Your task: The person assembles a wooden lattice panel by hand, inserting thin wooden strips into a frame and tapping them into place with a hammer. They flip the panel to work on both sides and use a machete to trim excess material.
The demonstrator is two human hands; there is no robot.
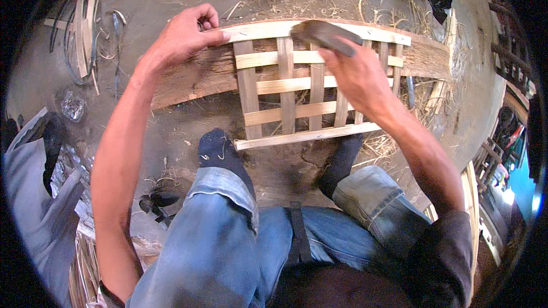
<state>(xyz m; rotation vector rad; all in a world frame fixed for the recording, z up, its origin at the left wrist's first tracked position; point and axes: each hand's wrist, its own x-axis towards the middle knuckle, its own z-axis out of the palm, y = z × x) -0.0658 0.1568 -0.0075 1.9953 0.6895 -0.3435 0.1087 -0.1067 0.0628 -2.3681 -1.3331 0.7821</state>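
On a dusty workshop floor strewn with shavings, a seated person in jeans and dark socks works over a woven lattice of pale bamboo strips (297,88). The lattice lies directly ahead of the knees, its far edge resting on a rough wooden plank (200,77) that runs left to right; the lattice's long rails run the same way, with shorter slats crossing them toward the person. The left hand (182,37) presses down on the left end of the top rail, fingers curled and thumb flat along the strip. The right hand (357,74) is closed around the handle of a dark, blurred tool, probably a blade (322,34), whose head sits over the top rail near its middle. The right hand is nearer the lattice's centre. No containers are visible; loose bamboo strips (85,28) lie at the upper left.
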